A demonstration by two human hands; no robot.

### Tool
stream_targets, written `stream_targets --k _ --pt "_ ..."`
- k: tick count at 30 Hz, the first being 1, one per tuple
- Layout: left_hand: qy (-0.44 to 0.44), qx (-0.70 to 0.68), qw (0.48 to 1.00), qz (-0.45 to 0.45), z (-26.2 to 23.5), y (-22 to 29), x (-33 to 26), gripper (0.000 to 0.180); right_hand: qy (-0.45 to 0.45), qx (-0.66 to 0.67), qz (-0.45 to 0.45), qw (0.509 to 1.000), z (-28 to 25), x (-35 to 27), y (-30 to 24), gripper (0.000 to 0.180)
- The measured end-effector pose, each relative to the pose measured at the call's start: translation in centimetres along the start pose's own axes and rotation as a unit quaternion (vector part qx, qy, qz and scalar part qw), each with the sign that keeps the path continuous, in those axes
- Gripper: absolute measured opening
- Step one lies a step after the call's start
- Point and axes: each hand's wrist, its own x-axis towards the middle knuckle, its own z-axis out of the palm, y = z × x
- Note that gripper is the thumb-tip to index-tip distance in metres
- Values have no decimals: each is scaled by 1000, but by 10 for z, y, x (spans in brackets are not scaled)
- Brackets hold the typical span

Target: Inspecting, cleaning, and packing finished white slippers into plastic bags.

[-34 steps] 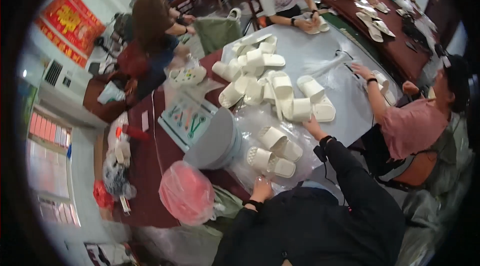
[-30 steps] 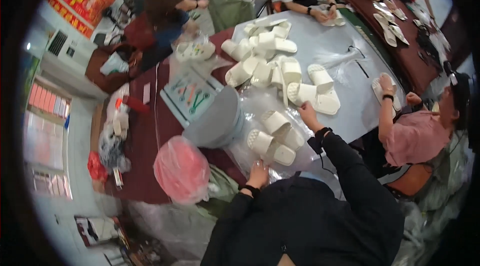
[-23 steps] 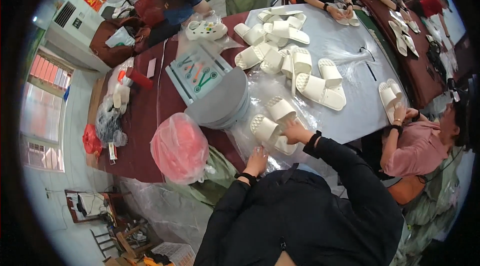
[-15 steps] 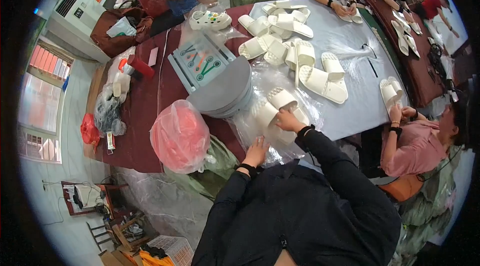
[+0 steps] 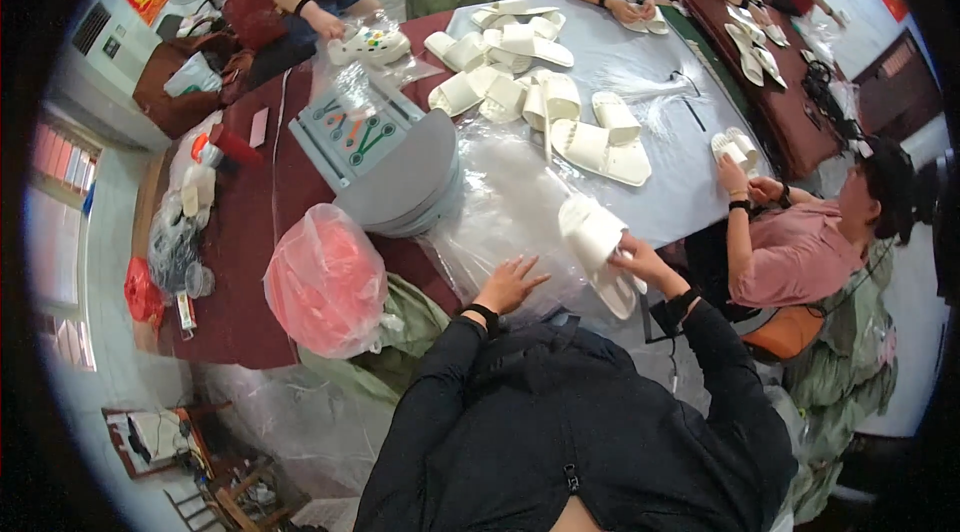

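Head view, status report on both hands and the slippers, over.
Right hand holding white slipper. Left hand open, empty, over clear plastic. Slipper pile beyond; nothing seen blocking either hand.

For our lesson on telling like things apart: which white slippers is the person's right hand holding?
The slippers nearest the black jacket: the right hand grips them, whereas the pile lies farther off, untouched by either hand.

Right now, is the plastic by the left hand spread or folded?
Spread: the plastic lies wide and wrinkled beyond the left hand, left of the slippers in the right hand. Whether it is doubled, I cannot tell.
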Motion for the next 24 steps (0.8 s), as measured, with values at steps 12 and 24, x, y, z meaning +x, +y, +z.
stream_targets --k 12,24 --pt "-85 184 978 -53 26 -3 4 41 -63 44 63 995 36 -70 -6 40" --pt "-101 35 988 -114 28 3 4 48 -51 -71 4 996 61 -91 -6 38"
